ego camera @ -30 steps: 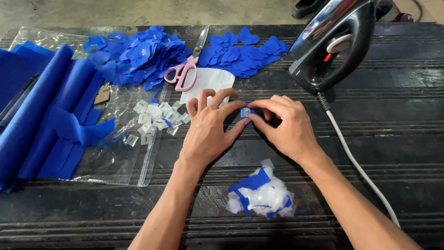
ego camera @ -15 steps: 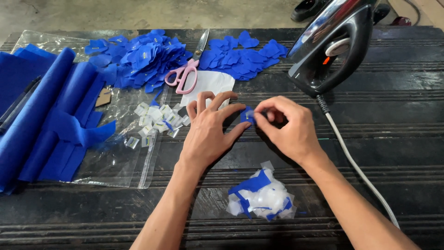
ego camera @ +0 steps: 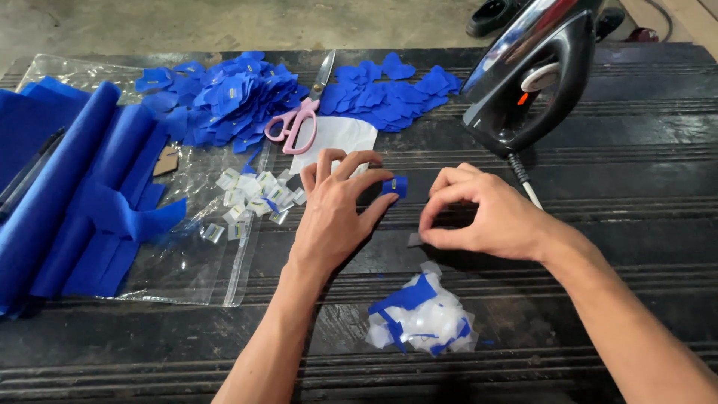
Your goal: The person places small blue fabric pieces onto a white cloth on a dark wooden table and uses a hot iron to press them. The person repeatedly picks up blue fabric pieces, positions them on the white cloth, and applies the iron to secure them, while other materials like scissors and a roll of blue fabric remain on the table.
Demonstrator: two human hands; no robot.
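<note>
Small blue piece handled at frame centre
A blue piece [ego camera: 395,185] is touched by the spread left hand [ego camera: 333,217]; a small grey scrap [ego camera: 415,239] is pinched by the right hand [ego camera: 486,217]

small blue fabric piece [ego camera: 396,185], flat on table

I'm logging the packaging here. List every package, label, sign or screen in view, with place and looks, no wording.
Clear plastic bag: flat on the table, left of the left hand, rectangular, see-through.
Small white tags: loose pile on the bag, squarish, white and clear.
Blue piece: at the left fingertips, small, squarish, with a pale tag.
No signs or screens.
</note>
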